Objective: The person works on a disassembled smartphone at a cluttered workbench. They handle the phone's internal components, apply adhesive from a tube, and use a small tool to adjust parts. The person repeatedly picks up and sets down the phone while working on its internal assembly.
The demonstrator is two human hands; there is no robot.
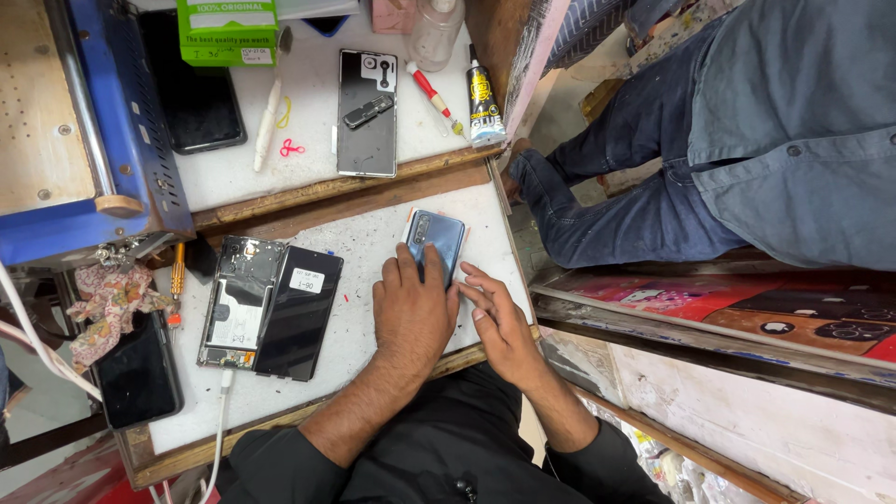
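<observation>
Phone with blue back, lying face down on the white surface, near its right edge, camera corner pointing away from the person. Left hand flat on top of the phone's near half, fingers stretched forward and pressing down, not curled around anything. Right hand just beside, at the phone's right lower corner, fingertips touching or almost touching its edge, fingers loosely bent, palm holding nothing. Both hands close together, nearly side by side, with the phone partly under the left and partly free beyond the fingertips. To the left on the same surface, opened phone frame with inner parts showing, and touching it a black screen panel with small white sticker. White cable running from the frame's lower end toward the person. Farther away, on the upper surface: black back cover, glue tube, red-handled tool, green box. At far left, blue machine and a dark phone below it. At right, another person's leg in jeans, well apart from the hands.
</observation>
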